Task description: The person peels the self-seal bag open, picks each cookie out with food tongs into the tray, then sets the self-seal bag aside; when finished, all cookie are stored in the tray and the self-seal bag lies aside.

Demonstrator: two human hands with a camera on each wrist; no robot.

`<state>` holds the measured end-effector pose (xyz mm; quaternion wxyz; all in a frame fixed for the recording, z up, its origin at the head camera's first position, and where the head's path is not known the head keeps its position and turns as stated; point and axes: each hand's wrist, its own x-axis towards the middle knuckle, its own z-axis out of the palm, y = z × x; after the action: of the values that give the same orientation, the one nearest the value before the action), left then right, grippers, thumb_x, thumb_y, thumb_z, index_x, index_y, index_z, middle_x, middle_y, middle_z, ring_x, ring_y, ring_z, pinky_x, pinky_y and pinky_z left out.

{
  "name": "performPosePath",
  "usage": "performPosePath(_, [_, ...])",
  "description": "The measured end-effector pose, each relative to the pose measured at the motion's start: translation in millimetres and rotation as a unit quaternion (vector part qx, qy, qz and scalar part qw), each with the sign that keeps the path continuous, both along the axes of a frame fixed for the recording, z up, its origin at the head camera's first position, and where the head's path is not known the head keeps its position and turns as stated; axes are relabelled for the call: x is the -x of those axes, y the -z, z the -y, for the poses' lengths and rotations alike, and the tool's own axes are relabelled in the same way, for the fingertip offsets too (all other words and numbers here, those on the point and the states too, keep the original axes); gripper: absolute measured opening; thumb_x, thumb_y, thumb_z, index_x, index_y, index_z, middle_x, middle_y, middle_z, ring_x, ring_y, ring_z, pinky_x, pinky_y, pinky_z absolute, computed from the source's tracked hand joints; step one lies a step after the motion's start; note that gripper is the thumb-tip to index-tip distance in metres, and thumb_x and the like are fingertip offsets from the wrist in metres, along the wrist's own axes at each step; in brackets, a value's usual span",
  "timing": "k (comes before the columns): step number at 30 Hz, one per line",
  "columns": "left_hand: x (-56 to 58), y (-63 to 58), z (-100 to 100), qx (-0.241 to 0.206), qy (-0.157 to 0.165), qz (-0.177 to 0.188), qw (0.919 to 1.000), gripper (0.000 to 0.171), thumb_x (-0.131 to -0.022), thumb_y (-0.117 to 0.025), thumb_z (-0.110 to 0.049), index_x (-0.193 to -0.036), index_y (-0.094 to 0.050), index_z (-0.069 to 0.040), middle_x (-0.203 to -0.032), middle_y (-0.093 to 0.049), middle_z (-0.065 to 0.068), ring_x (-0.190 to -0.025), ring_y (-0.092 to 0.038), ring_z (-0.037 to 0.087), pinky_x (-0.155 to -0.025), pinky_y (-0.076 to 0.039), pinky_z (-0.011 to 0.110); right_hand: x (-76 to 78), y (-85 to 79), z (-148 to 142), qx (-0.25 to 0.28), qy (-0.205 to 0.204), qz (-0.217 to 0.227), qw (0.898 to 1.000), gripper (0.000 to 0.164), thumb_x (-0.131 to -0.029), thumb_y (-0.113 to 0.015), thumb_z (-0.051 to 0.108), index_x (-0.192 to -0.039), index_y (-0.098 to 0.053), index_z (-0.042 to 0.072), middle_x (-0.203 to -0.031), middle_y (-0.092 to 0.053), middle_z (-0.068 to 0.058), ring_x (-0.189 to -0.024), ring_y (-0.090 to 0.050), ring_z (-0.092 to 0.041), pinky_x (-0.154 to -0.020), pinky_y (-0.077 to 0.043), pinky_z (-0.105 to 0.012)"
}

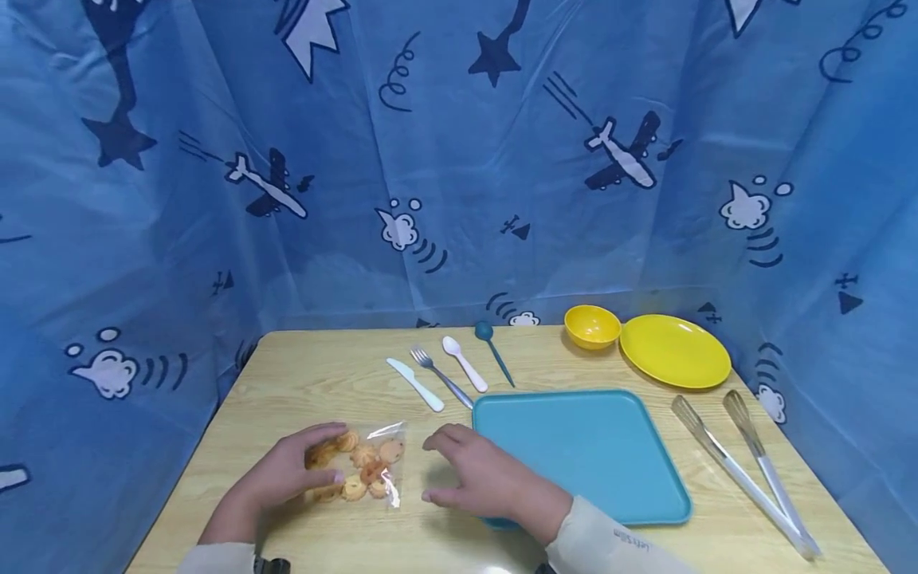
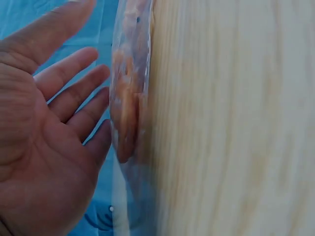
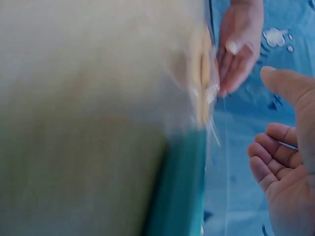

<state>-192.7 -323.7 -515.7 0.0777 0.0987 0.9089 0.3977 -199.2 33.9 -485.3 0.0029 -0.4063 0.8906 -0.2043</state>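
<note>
A clear plastic bag of cookies [image 1: 366, 466] lies flat on the wooden table, left of the tray. Over the bag's left end hovers my left hand [image 1: 290, 470], thumb and fingers spread apart; in the left wrist view its fingertips come close to the bag [image 2: 129, 105], and whether they touch it I cannot tell. My right hand [image 1: 480, 474] hangs above the tray's left edge, a short way right of the bag, fingers loosely bent with nothing in them. The right wrist view shows the bag [image 3: 201, 73] apart from that hand [image 3: 283, 167].
A blue tray [image 1: 581, 454] lies to the right. Behind it are a knife [image 1: 416, 384], fork [image 1: 441, 375], pink spoon [image 1: 464, 363] and teal spoon [image 1: 495, 351]. A yellow bowl [image 1: 592, 327] and plate [image 1: 674, 351] stand back right, tongs [image 1: 746, 470] at far right.
</note>
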Motion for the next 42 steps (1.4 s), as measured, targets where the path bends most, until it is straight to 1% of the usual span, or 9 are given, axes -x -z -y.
performPosePath(5, [7.1,1.7,-2.2,0.002,0.016,0.002,0.9999,0.079,-0.078,-0.088,-0.038,-0.147,-0.055,-0.017,-0.158,-0.046,0.014,-0.147,-0.037,0.045,-0.119,-0.032,0.064,-6.1,9.7,21.6,-0.01,-0.021,-0.014,1.0,0.059,-0.092,-0.071,0.054,-0.136,-0.058,0.017,-0.134,-0.06,0.001,-0.127,-0.057,-0.014,-0.105,-0.052,-0.029])
performPosePath(8, [8.0,3.4,-1.4,-0.008,0.028,0.003,0.9996,0.08,-0.077,-0.089,-0.038,-0.147,-0.055,-0.018,-0.16,-0.043,0.012,-0.149,-0.032,0.045,-0.121,-0.027,0.066,-8.5,12.5,33.6,-0.013,-0.026,-0.023,0.999,0.059,-0.092,-0.072,0.053,-0.136,-0.059,0.016,-0.132,-0.061,0.002,-0.127,-0.057,-0.014,-0.106,-0.052,-0.028])
performPosePath(11, [8.8,6.4,-0.2,0.001,0.036,0.001,0.9993,0.082,-0.075,-0.09,-0.041,-0.147,-0.055,-0.02,-0.162,-0.04,0.011,-0.151,-0.028,0.045,-0.12,-0.022,0.069,-10.1,14.4,44.0,-0.008,-0.025,-0.021,0.999,0.057,-0.09,-0.074,0.051,-0.134,-0.06,0.017,-0.129,-0.062,0.004,-0.125,-0.058,-0.013,-0.105,-0.052,-0.026])
performPosePath(16, [8.7,9.0,0.7,0.02,0.034,0.004,0.9992,0.09,-0.071,-0.09,-0.046,-0.149,-0.052,-0.022,-0.164,-0.037,0.011,-0.152,-0.026,0.045,-0.12,-0.02,0.072,-10.7,21.9,57.1,-0.013,-0.024,-0.02,0.999,0.053,-0.087,-0.079,0.051,-0.126,-0.063,0.019,-0.117,-0.062,0.009,-0.109,-0.058,-0.004,-0.092,-0.054,-0.019])
performPosePath(22, [7.4,8.9,1.3,0.028,0.04,0.006,0.9988,0.096,-0.069,-0.09,-0.047,-0.152,-0.049,-0.021,-0.165,-0.035,0.012,-0.152,-0.025,0.046,-0.119,-0.022,0.072,-9.1,29.5,67.6,-0.039,-0.028,-0.051,0.998,0.04,-0.087,-0.078,0.052,-0.11,-0.063,0.023,-0.095,-0.052,0.015,-0.087,-0.049,0.001,-0.075,-0.048,-0.013])
performPosePath(28, [6.7,8.7,1.9,0.028,0.039,0.009,0.9988,0.098,-0.068,-0.091,-0.047,-0.153,-0.048,-0.022,-0.165,-0.034,0.012,-0.153,-0.024,0.046,-0.119,-0.021,0.072,-6.6,34.4,73.4,-0.043,-0.026,-0.081,0.995,0.016,-0.092,-0.072,0.039,-0.093,-0.063,0.026,-0.08,-0.047,0.016,-0.074,-0.045,0.001,-0.064,-0.042,-0.013])
performPosePath(30, [6.8,9.3,1.9,0.031,0.039,0.008,0.9987,0.098,-0.068,-0.091,-0.047,-0.153,-0.047,-0.023,-0.165,-0.034,0.011,-0.153,-0.024,0.045,-0.119,-0.022,0.072,-5.9,34.7,74.0,-0.042,-0.026,-0.083,0.995,0.013,-0.093,-0.07,0.036,-0.089,-0.062,0.026,-0.078,-0.047,0.016,-0.071,-0.044,0.002,-0.062,-0.042,-0.013])
performPosePath(36, [7.4,10.6,2.1,0.026,0.045,0.008,0.9986,0.098,-0.069,-0.091,-0.047,-0.153,-0.047,-0.021,-0.165,-0.035,0.011,-0.153,-0.024,0.044,-0.12,-0.023,0.07,-5.5,32.6,74.8,-0.025,-0.017,-0.064,0.997,0.02,-0.098,-0.064,0.03,-0.079,-0.058,0.026,-0.073,-0.048,0.017,-0.064,-0.044,0.002,-0.058,-0.039,-0.013])
performPosePath(42, [7.9,10.2,1.1,0.019,0.046,0.019,0.9986,0.098,-0.069,-0.091,-0.046,-0.153,-0.047,-0.022,-0.166,-0.033,0.011,-0.153,-0.023,0.045,-0.12,-0.023,0.071,-9.9,26.7,71.0,0.002,0.037,-0.013,0.999,0.026,-0.099,-0.063,0.028,-0.073,-0.06,0.024,-0.067,-0.051,0.016,-0.059,-0.045,0.001,-0.055,-0.04,-0.016])
